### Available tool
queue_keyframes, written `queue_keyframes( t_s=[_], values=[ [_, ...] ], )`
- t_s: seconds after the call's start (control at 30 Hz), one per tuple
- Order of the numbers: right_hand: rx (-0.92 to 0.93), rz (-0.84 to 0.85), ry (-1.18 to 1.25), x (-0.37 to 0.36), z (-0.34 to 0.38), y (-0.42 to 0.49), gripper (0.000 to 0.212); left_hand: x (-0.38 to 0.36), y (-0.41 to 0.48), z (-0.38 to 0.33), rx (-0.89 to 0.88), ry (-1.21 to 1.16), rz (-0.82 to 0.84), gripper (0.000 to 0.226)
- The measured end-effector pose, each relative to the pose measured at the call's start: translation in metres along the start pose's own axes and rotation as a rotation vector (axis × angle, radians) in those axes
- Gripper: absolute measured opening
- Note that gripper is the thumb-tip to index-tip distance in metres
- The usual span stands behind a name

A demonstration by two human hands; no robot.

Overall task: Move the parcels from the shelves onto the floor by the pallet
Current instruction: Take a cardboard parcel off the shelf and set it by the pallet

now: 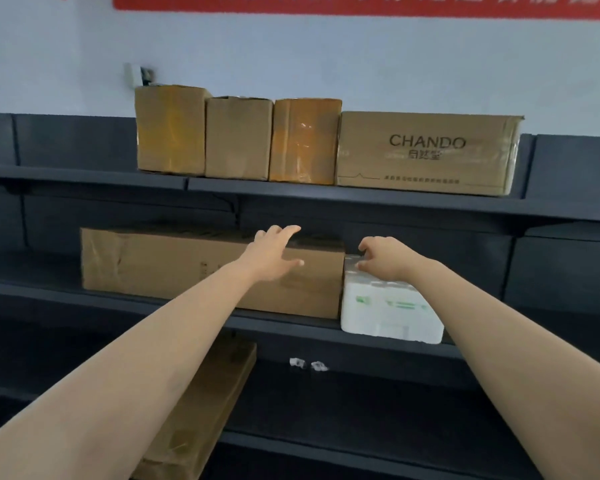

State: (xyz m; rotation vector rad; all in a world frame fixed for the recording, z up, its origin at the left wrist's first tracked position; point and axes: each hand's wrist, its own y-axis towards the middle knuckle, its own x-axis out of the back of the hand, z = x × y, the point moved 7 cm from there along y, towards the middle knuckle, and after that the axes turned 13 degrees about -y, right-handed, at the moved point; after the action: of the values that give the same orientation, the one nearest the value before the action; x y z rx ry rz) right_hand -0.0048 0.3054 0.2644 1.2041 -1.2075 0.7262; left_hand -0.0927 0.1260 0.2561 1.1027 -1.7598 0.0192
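Nearest, the right hand (378,254) grips the top of the white pack (388,306) on the middle shelf (42,289), likely to drag it out; the left hand (274,252), spread wide, hovers at the neighbouring long carton (160,261). Above wait four cartons (305,143).

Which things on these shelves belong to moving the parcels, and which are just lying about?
Job: long brown cardboard box; white plastic-wrapped roll pack; wide CHANDO cardboard carton; three tan cardboard boxes.
Lying about: crumpled white paper scraps; red wall banner.

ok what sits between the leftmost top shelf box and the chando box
Two cardboard boxes stand there in the head view: a plain box and a tape-wrapped box.
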Motion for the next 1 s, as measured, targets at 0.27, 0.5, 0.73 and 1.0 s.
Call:
queue_keyframes(
  t_s=[0.27,0.5,0.73,1.0],
  values=[
    [0.006,0.03,-0.051,-0.043,-0.057,0.086,0.047,-0.09,0.11,0.013,-0.03,0.324,0.128,0.066],
    [0.159,-0.111,-0.023,-0.064,-0.057,0.144,0.033,-0.129,0.145,0.023,-0.145,0.469,0.037,0.056],
    [0.158,-0.024,0.272,-0.075,-0.044,0.184,0.039,-0.086,0.098,0.024,-0.108,0.335,-0.301,0.056],
    [0.117,0.214,0.748,-0.1,0.018,0.204,0.079,-0.002,-0.04,0.057,0.101,-0.032,-0.928,0.043]
  ],
)
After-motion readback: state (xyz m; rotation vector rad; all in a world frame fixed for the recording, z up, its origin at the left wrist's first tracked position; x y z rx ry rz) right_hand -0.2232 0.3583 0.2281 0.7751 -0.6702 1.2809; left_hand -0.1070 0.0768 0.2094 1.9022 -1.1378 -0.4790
